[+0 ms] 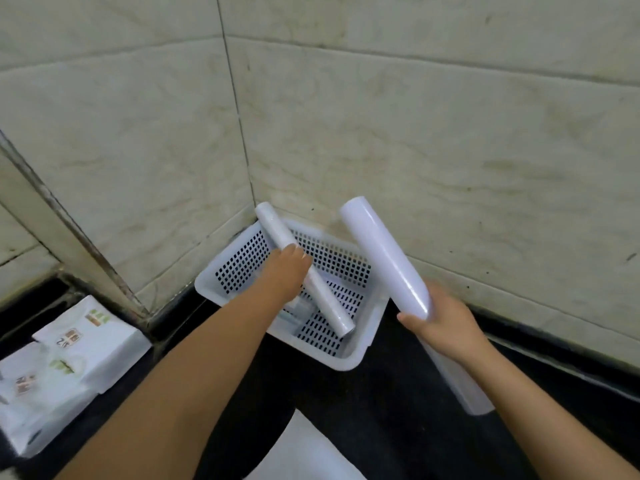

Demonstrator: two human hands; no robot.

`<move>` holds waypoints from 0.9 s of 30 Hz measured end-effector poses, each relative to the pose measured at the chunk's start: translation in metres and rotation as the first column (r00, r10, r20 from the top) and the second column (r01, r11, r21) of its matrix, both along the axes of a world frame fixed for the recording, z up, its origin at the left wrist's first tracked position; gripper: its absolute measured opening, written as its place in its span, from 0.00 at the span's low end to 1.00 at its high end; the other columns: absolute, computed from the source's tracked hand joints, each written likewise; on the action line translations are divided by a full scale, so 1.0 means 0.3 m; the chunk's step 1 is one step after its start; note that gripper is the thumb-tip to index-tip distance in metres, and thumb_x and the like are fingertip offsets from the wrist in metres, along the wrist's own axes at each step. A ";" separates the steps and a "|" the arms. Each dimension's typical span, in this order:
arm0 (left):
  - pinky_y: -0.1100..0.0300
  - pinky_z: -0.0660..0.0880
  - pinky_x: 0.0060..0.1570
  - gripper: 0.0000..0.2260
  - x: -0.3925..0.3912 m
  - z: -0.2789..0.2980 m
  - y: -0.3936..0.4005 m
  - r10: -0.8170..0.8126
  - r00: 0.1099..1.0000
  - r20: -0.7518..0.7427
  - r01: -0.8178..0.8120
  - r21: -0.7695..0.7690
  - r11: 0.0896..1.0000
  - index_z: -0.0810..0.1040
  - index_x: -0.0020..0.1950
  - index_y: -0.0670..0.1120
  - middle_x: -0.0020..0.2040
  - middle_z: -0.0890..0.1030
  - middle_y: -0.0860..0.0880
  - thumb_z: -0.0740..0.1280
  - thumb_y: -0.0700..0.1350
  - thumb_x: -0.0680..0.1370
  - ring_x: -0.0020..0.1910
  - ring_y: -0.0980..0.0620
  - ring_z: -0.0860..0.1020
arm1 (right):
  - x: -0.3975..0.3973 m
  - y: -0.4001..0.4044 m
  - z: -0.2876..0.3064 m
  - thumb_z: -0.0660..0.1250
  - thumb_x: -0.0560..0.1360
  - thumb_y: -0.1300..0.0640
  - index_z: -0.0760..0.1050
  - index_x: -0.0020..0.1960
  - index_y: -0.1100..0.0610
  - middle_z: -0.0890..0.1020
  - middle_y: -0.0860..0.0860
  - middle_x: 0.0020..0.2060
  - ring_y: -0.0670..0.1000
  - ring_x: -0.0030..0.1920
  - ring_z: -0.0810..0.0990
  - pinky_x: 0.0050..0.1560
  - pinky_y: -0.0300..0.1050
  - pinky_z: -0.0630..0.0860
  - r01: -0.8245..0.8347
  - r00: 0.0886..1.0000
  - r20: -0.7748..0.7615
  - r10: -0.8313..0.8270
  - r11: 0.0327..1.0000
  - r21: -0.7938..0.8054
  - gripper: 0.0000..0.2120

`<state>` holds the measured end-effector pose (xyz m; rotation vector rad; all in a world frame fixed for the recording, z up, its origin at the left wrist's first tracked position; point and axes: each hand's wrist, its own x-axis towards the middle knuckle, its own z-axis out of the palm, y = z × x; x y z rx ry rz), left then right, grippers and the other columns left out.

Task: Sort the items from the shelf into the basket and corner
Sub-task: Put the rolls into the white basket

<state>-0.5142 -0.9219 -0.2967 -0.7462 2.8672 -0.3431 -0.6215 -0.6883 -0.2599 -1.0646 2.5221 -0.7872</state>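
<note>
My left hand (289,271) has its grip clamped round a slim white plastic-wrapped roll (304,271), its lower end inside the white perforated plastic basket (349,362) in the tiled corner. My right hand (441,323) grips a fatter white roll (384,258) above the black surface (363,393).

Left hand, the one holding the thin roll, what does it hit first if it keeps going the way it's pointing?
Probably the far perforated wall of the white basket, with the tiled wall behind it. The left hand points up and away over the basket; depth is uncertain.
</note>
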 end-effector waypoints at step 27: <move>0.64 0.75 0.27 0.22 0.134 -0.061 -0.155 -0.403 0.885 -0.233 0.363 -0.198 0.911 0.85 0.33 0.45 0.28 0.81 0.47 0.80 0.38 0.41 0.27 0.48 0.80 | -0.013 -0.713 -0.182 0.69 0.71 0.57 0.63 0.67 0.62 0.65 0.61 0.63 0.59 0.62 0.66 0.63 0.52 0.67 -0.258 0.955 -0.097 0.281 0.946 0.198 0.28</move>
